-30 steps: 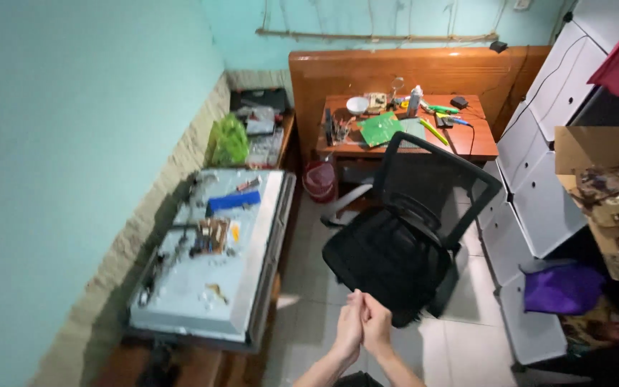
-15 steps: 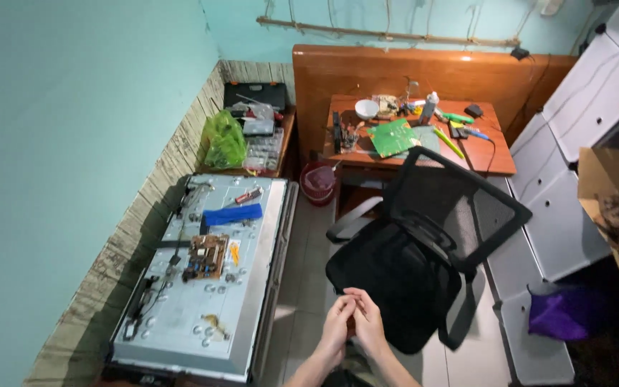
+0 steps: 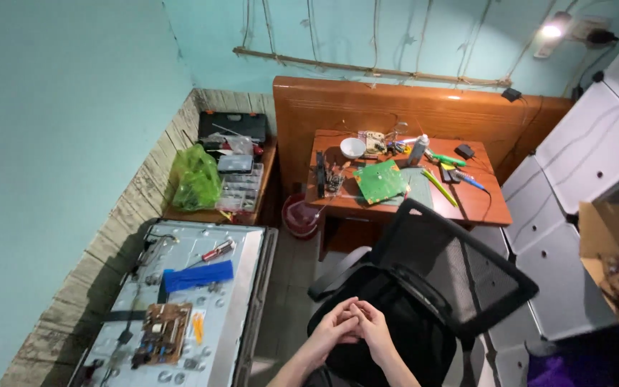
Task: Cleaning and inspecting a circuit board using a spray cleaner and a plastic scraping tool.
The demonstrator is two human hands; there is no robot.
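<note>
Noted, lower left, large flat metal panel [image 3: 209, 287] lying face down with its back exposed, carrying a blue strip [image 3: 198, 276], a brown circuit board [image 3: 164, 332] and a red-handled screwdriver [image 3: 218, 250]. Noted, centre, black mesh office chair [image 3: 424, 294] standing between the viewpoint and the wooden desk [image 3: 478, 204], backrest partly covering the desk's near edge. Seen on the desk: green circuit board [image 3: 380, 180], white bowl [image 3: 352, 147], small bottle [image 3: 418, 150], scattered hand tools. Seen against the left wall: low side table with green plastic bag [image 3: 195, 179], clear parts organiser [image 3: 240, 188] and black case [image 3: 232, 126]; red bin [image 3: 300, 215] on the floor between side table and desk. White panelled cabinets [image 3: 582, 179] along the right, open cardboard box [image 3: 614, 247] beside them. At bottom centre, left hand [image 3: 337, 330] and right hand [image 3: 374, 333] pressed together over the chair seat, fingers loosely interlaced, grasping nothing but each other, touching neither chair nor panel. Against the frame half a second back: hands clasped as before; view shifted so that desk and chair sat further right and less of the panel's near end showed.
</note>
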